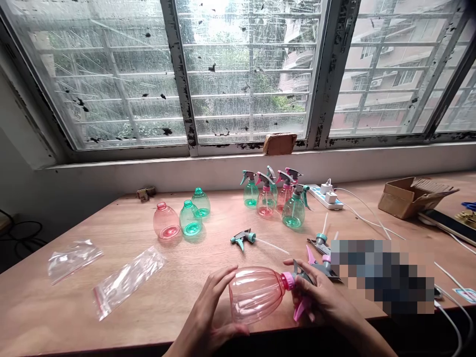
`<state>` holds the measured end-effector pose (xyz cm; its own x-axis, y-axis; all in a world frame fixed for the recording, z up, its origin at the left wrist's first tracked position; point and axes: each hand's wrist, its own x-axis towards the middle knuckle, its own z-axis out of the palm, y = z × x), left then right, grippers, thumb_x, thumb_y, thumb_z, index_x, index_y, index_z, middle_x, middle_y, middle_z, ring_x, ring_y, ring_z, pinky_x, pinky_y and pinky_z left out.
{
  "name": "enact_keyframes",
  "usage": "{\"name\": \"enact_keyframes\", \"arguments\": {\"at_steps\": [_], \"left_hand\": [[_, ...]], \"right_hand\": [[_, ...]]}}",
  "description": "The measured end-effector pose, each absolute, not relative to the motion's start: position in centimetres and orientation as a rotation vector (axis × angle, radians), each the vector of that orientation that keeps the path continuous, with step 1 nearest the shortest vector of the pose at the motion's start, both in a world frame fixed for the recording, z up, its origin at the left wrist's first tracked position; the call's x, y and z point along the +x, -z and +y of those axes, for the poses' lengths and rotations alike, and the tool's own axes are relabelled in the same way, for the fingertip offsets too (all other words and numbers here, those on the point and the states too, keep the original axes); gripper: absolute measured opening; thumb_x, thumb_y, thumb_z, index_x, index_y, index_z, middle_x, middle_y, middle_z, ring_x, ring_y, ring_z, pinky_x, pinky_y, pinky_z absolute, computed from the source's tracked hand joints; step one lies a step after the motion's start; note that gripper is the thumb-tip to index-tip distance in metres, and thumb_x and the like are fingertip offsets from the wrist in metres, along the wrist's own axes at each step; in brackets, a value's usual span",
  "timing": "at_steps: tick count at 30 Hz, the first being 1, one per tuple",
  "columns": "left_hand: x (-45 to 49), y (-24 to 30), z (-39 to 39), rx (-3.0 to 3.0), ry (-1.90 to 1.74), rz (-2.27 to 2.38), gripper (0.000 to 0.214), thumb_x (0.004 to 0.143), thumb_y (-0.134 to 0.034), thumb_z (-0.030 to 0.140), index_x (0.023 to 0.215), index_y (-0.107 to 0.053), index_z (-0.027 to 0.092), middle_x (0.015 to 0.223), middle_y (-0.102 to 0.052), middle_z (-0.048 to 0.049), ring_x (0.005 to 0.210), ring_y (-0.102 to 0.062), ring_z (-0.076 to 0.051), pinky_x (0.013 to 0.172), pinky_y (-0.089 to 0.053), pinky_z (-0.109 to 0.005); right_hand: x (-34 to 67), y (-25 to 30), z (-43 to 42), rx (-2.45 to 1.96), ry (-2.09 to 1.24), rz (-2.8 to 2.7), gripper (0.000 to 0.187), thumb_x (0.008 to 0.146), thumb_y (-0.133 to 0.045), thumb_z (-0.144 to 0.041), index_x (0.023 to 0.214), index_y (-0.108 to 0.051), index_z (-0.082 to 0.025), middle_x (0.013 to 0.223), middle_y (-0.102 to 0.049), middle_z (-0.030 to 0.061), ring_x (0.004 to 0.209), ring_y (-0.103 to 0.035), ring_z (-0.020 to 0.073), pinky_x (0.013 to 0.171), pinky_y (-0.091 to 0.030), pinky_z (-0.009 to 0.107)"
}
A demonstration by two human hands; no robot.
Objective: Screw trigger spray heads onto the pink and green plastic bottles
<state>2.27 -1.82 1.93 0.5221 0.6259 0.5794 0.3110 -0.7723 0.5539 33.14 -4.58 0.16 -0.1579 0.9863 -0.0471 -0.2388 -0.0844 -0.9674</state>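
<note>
Pink bottle [255, 293] lies on its side at the near edge of the worktop [208, 250], at 6 o'clock in my view, with its neck pointing to 3 o'clock. My left hand [211, 307] cups its belly from the 9 o'clock side, fingers spread over the top, grasping it. My right hand [320, 300] is wrapped around the spray head [293, 277], whose pink collar sits at the neck; I cannot tell how far the collar is threaded on.

As I judge it, the step is seating that head. The wall looks thin and soft, so I would grip the bottle firmly without squeezing it out of round. I would set the collar square to the neck, turn the collar alone with thumb and fingertips, and stop once it feels snug.

A loose teal sprayer [243, 238] lies at 12 o'clock from the bottle, three open bottles [186, 215] stand at 10 o'clock, and capped bottles [275, 196] stand farther back at 1 o'clock.
</note>
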Motion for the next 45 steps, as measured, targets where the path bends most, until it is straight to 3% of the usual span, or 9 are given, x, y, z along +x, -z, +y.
{"name": "enact_keyframes", "arguments": {"at_steps": [3, 10, 15, 19, 24, 28, 31, 38, 45], "left_hand": [[2.4, -2.0, -2.1, 2.334, -1.186, 0.831, 0.079, 0.085, -0.078, 0.052, 0.153, -0.04, 0.041, 0.151, -0.055, -0.0094, 0.139, -0.051, -0.034, 0.118, -0.042, -0.047], [2.3, -1.6, -1.7, 2.169, -1.1, 0.912, 0.078, 0.087, -0.078, 0.049, 0.153, -0.037, 0.043, 0.157, -0.048, -0.009, 0.142, -0.049, -0.036, 0.118, -0.043, -0.052], [1.9, -0.9, -1.2, 2.083, -0.896, 0.869, 0.101, 0.084, -0.084, 0.041, 0.162, -0.019, 0.042, 0.169, -0.032, -0.0102, 0.144, -0.047, -0.039, 0.12, -0.039, -0.056], [1.8, -1.7, -1.7, 2.114, -0.813, 0.878, 0.084, 0.094, -0.073, 0.037, 0.161, -0.022, 0.042, 0.167, -0.036, -0.0089, 0.147, -0.044, -0.037, 0.12, -0.04, -0.055], [1.9, -3.0, -2.3, 2.144, -0.709, 0.931, 0.073, 0.097, -0.07, 0.036, 0.158, -0.031, 0.041, 0.162, -0.045, -0.0069, 0.146, -0.047, -0.032, 0.121, -0.04, -0.049], [1.9, -3.0, -2.3, 2.179, -0.703, 0.921, 0.067, 0.097, -0.069, 0.034, 0.155, -0.037, 0.038, 0.161, -0.047, -0.007, 0.145, -0.049, -0.032, 0.121, -0.041, -0.046], [2.0, -3.0, -2.3, 2.173, -0.684, 0.904, 0.062, 0.097, -0.068, 0.033, 0.153, -0.041, 0.038, 0.162, -0.046, -0.0069, 0.141, -0.054, -0.03, 0.12, -0.043, -0.043], [2.3, -4.3, -2.8, 2.105, -0.643, 0.953, 0.066, 0.097, -0.069, 0.03, 0.154, -0.037, 0.039, 0.148, -0.062, -0.0055, 0.131, -0.062, -0.027, 0.114, -0.048, -0.039], [2.0, -3.3, -2.5, 2.077, -0.634, 0.917, 0.061, 0.098, -0.067, 0.03, 0.152, -0.04, 0.041, 0.154, -0.057, -0.0015, 0.136, -0.06, -0.024, 0.116, -0.047, -0.036]], "right_hand": [[33.1, 0.3, -4.4, -0.955, -1.41, -1.076, 0.061, 0.081, -0.082, -0.054, 0.124, -0.058, -0.019, 0.078, -0.078, 0.0017, 0.053, -0.073, 0.0142, 0.046, -0.055, 0.019], [32.9, 0.1, -4.9, -0.946, -1.355, -1.157, 0.034, 0.089, -0.076, -0.05, 0.097, -0.071, -0.017, 0.085, -0.078, 0.0065, 0.054, -0.071, 0.014, 0.047, -0.055, 0.022], [33.2, -1.4, -6.6, -0.913, -1.086, -1.028, 0.036, 0.092, -0.069, -0.054, 0.104, -0.07, -0.02, 0.082, -0.076, 0.0073, 0.056, -0.068, 0.0186, 0.04, -0.055, 0.026], [34.9, -4.7, -7.0, -1.06, -0.736, -0.952, 0.036, 0.09, -0.071, -0.054, 0.105, -0.066, -0.022, 0.076, -0.077, 0.0066, 0.058, -0.07, 0.0214, 0.04, -0.053, 0.025], [36.4, -9.1, -2.9, -1.364, -0.243, -1.137, 0.05, 0.087, -0.07, -0.061, 0.118, -0.064, -0.022, 0.068, -0.075, 0.0034, 0.045, -0.061, 0.0194, 0.04, -0.049, 0.028], [36.3, -11.1, 2.7, -1.458, 0.086, -1.417, 0.042, 0.095, -0.06, -0.055, 0.117, -0.067, -0.019, 0.075, -0.077, 0.0076, 0.064, -0.073, 0.0267, 0.06, -0.054, 0.034], [35.7, -12.1, 6.2, -1.69, 0.282, -1.576, 0.037, 0.1, -0.053, -0.047, 0.121, -0.066, -0.018, 0.078, -0.079, 0.0093, 0.072, -0.074, 0.0309, 0.061, -0.049, 0.034], [34.0, -13.2, 10.4, -1.836, 0.362, -1.625, 0.029, 0.103, -0.053, -0.037, 0.123, -0.061, -0.018, 0.09, -0.082, 0.0123, 0.081, -0.076, 0.0325, 0.059, -0.044, 0.031], [33.5, -12.5, 11.6, -1.919, 0.426, -1.61, 0.027, 0.105, -0.051, -0.037, 0.12, -0.062, -0.018, 0.098, -0.082, 0.0154, 0.09, -0.078, 0.0357, 0.063, -0.048, 0.033]]}}
